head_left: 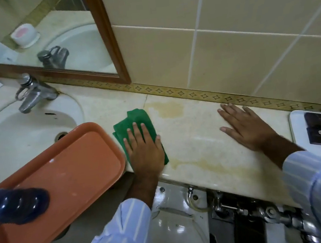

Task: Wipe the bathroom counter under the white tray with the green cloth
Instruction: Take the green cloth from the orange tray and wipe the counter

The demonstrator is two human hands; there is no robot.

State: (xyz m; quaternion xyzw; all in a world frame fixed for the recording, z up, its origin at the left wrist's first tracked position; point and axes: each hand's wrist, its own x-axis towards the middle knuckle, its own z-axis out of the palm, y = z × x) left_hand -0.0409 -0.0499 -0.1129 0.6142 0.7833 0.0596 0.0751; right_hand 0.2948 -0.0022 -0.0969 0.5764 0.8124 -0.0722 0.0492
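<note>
A folded green cloth [136, 124] lies on the cream marble counter [197, 141], just right of the sink. My left hand [145, 150] presses flat on the cloth, fingers pointing to the wall. My right hand [245, 126] rests palm-down with spread fingers on the bare counter further right, holding nothing. The white tray [298, 126] sits at the right end of the counter, carrying dark packets. Yellowish stains mark the counter between my hands and along its front edge.
An orange tray [65, 171] rests across the white sink [8, 137], with a blue plastic bottle [16, 205] at its near end. A metal tap [32, 93], a mirror and a paper card stand at the back left. Toilet and pipes lie below the counter.
</note>
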